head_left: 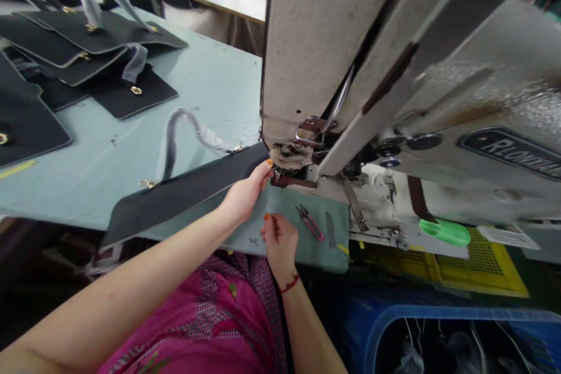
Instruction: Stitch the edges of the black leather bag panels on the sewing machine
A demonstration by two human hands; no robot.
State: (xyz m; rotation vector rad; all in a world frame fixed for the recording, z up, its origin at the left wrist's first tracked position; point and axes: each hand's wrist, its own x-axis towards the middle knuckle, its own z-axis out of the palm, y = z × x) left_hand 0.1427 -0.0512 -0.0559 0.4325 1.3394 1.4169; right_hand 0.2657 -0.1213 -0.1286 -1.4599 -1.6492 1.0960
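A long black bag panel (184, 196) lies on the table, its right end under the head of a sewing machine (302, 155). A plastic-wrapped handle (170, 146) with gold-coloured fittings stands up from its far edge. My left hand (245, 196) is closed on the panel's right end, thumb uppermost, close beside the machine's foot; its lower fingers are partly hidden. Nearer my body, my right hand (280, 239) is curled, thumb and finger pinched together. Whatever it may hold is too small to make out. Thread snips (311, 223) lie to its right.
Several black bag pieces (100, 38) with wrapped handles are piled at the far left. A grey blade-shaped piece (330, 229) lies beside the snips. At lower right stands a blue bin (372, 327) containing dark items, with a yellow crate (477, 266) behind it.
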